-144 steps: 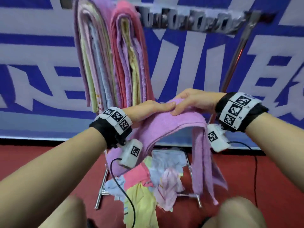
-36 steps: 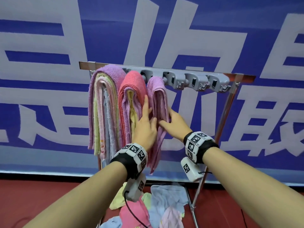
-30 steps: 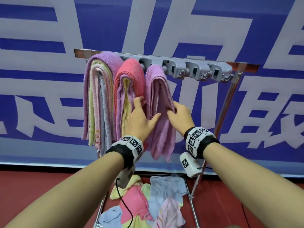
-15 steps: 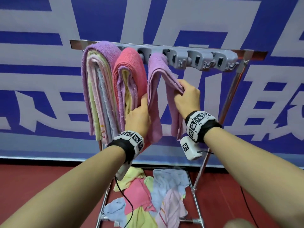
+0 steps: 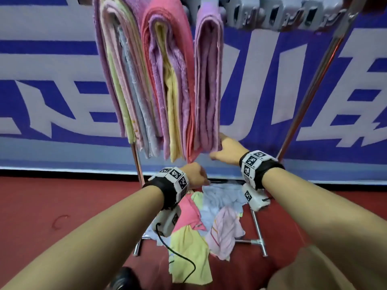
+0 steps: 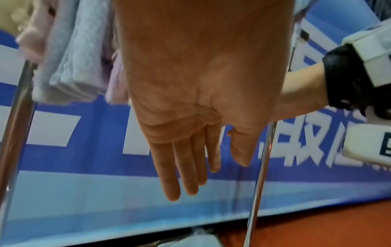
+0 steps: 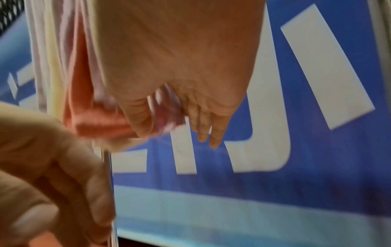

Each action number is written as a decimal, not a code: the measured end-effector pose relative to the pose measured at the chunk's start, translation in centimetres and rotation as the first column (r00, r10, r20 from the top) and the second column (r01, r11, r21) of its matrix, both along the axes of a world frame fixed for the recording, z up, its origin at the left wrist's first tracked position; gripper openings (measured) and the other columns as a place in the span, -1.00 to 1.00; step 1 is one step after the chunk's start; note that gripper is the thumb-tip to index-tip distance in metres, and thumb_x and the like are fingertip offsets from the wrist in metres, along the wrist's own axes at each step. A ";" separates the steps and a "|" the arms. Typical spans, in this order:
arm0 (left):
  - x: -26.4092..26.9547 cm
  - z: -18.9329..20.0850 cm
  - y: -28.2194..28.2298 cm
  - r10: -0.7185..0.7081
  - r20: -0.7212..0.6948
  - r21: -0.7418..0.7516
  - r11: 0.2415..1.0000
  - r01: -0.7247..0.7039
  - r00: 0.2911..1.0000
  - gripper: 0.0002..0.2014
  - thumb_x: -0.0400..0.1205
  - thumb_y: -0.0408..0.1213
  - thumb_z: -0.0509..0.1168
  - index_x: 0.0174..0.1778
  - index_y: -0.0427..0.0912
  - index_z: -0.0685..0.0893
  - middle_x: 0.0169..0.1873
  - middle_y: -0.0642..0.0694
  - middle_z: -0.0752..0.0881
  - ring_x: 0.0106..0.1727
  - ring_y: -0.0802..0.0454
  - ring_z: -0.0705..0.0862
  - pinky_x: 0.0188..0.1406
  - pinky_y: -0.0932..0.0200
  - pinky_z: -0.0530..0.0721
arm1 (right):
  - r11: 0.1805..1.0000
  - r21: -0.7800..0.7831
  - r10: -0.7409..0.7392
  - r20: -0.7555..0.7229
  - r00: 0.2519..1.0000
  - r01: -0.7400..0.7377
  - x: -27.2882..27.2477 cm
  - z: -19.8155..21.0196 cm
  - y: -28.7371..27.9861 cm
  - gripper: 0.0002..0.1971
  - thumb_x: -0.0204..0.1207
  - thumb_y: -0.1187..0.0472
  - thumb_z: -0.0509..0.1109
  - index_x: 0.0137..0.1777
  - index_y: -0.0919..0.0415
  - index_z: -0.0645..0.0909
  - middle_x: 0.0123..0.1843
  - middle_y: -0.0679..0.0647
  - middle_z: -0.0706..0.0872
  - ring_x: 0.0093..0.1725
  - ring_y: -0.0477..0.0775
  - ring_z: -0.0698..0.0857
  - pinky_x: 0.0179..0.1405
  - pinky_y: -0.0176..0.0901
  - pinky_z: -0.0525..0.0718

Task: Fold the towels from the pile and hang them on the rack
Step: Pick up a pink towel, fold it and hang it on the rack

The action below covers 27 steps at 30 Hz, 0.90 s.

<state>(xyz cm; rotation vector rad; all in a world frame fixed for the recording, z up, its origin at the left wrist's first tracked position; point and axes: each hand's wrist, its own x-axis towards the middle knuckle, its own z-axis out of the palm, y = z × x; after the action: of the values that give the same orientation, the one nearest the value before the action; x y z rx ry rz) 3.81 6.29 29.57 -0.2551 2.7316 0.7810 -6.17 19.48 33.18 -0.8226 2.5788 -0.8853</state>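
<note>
Big blue-and-white banner (image 5: 62,80) fills the background, and the rack (image 5: 310,84) stands in front of it. Three folded bundles hang at its left end, the newest being the lilac towel (image 5: 207,84), right of the pink bundle (image 5: 167,80). The pile (image 5: 209,216) sits on the floor inside the rack's base. Right hand (image 5: 227,150) touches the lilac towel's bottom edge with a thumb-and-finger pinch, though it's blurry. Left hand (image 6: 190,117) is flat open, holding nothing, lowered toward the pile. Tugging that hem could probably drag the towel off the bar. The left wrist cable (image 5: 178,258) dangles over the pile and might snag.
</note>
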 end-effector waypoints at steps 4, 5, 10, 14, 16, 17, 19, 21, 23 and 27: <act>1.2 -7.6 0.2 -0.032 0.067 -0.078 0.996 0.038 0.997 -0.67 0.68 -0.12 0.37 0.28 -0.22 0.74 0.26 -0.17 0.74 0.32 -0.17 0.67 0.16 0.14 0.56 | 0.993 0.114 -0.001 0.098 0.995 -0.010 0.9 -9.6 1.6 -0.18 0.56 -0.01 0.59 0.70 0.29 0.31 0.66 0.23 0.49 0.61 0.25 0.52 0.59 0.00 0.46; 1.2 -9.7 0.1 -0.020 0.058 -0.090 0.996 0.025 0.998 -0.66 0.70 -0.12 0.35 0.32 -0.23 0.71 0.29 -0.17 0.72 0.35 -0.18 0.64 0.18 0.14 0.53 | 0.990 0.139 -0.010 0.111 0.994 -0.005 1.0 -12.2 1.8 -0.18 0.57 -0.02 0.58 0.70 0.32 0.31 0.67 0.24 0.48 0.62 0.25 0.51 0.60 0.01 0.45; 1.1 -20.3 0.0 0.089 0.077 -0.071 0.994 -0.083 0.993 -0.60 0.70 -0.13 0.28 0.44 -0.18 0.60 0.34 -0.23 0.69 0.37 -0.24 0.63 0.32 0.03 0.58 | 0.958 0.285 -0.056 0.215 0.975 -0.008 1.3 -25.0 2.5 -0.37 0.61 0.13 0.48 0.64 0.25 0.41 0.61 0.20 0.56 0.54 0.24 0.58 0.48 -0.03 0.52; -0.7 -27.9 0.4 0.121 0.104 -0.039 0.992 -0.117 0.987 -0.58 0.73 -0.18 0.23 0.52 -0.15 0.53 0.35 -0.16 0.70 0.34 -0.19 0.66 0.30 0.01 0.61 | 0.932 0.363 -0.120 0.298 0.947 0.004 0.5 -34.6 3.3 -0.41 0.65 0.11 0.44 0.64 0.22 0.41 0.61 0.21 0.55 0.53 0.26 0.57 0.47 -0.06 0.49; -1.9 -30.8 0.9 0.121 0.131 -0.034 0.993 -0.117 0.984 -0.58 0.72 -0.21 0.24 0.52 -0.16 0.54 0.38 -0.19 0.68 0.38 -0.19 0.63 0.31 0.05 0.58 | 0.916 0.400 -0.184 0.330 0.926 0.040 0.2 -38.1 3.9 -0.45 0.69 0.09 0.40 0.63 0.23 0.42 0.58 0.25 0.57 0.52 0.28 0.57 0.44 -0.03 0.51; -2.6 -32.1 1.2 0.122 0.150 -0.035 0.992 -0.118 0.981 -0.58 0.71 -0.22 0.25 0.51 -0.16 0.55 0.39 -0.21 0.67 0.40 -0.20 0.61 0.33 0.05 0.56 | 0.908 0.416 -0.209 0.345 0.915 0.050 0.1 -39.6 4.2 -0.48 0.71 0.08 0.36 0.60 0.27 0.43 0.55 0.27 0.59 0.50 0.29 0.58 0.42 -0.03 0.52; -3.8 -34.3 1.9 0.117 0.196 -0.035 0.993 -0.113 0.974 -0.59 0.70 -0.23 0.26 0.49 -0.15 0.56 0.38 -0.22 0.67 0.39 -0.21 0.62 0.33 0.03 0.57 | 0.896 0.443 -0.228 0.386 0.894 0.037 0.1 -41.8 4.5 -0.59 0.77 0.10 0.30 0.48 0.37 0.53 0.42 0.33 0.66 0.42 0.33 0.63 0.30 -0.05 0.52; -4.8 -35.9 2.7 0.092 0.235 -0.029 0.996 -0.088 0.968 -0.60 0.70 -0.22 0.26 0.48 -0.14 0.56 0.33 -0.24 0.69 0.35 -0.22 0.64 0.27 0.03 0.59 | 0.895 0.443 -0.258 0.414 0.873 0.055 0.4 -44.1 4.5 -0.70 0.71 0.00 0.38 0.14 0.27 0.68 0.11 0.28 0.76 0.22 0.32 0.71 0.03 -0.04 0.58; -5.4 -37.0 3.3 0.070 0.251 -0.035 0.997 -0.063 0.965 -0.61 0.72 -0.18 0.25 0.48 -0.15 0.55 0.28 -0.24 0.71 0.29 -0.22 0.66 0.17 0.08 0.57 | 0.896 0.435 -0.288 0.420 0.860 0.088 1.1 -45.7 4.4 -0.71 0.60 -0.09 0.47 -0.12 0.14 0.63 -0.13 0.15 0.73 0.03 0.24 0.74 -0.15 -0.09 0.59; -5.3 -36.9 3.7 0.044 0.270 -0.046 0.998 -0.033 0.962 -0.61 0.73 -0.16 0.25 0.49 -0.14 0.54 0.27 -0.26 0.70 0.24 -0.23 0.68 0.13 0.06 0.57 | 0.910 0.362 -0.335 0.353 0.873 0.202 2.0 -45.9 3.9 -0.75 0.65 -0.02 0.42 0.03 0.19 0.73 0.03 0.19 0.83 0.06 0.22 0.77 0.01 -0.05 0.68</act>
<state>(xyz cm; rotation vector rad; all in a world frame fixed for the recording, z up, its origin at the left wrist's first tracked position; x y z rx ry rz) -1.47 10.00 -7.32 -0.3942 2.4925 0.6477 -4.12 23.35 -12.73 -0.1550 2.3915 -0.6053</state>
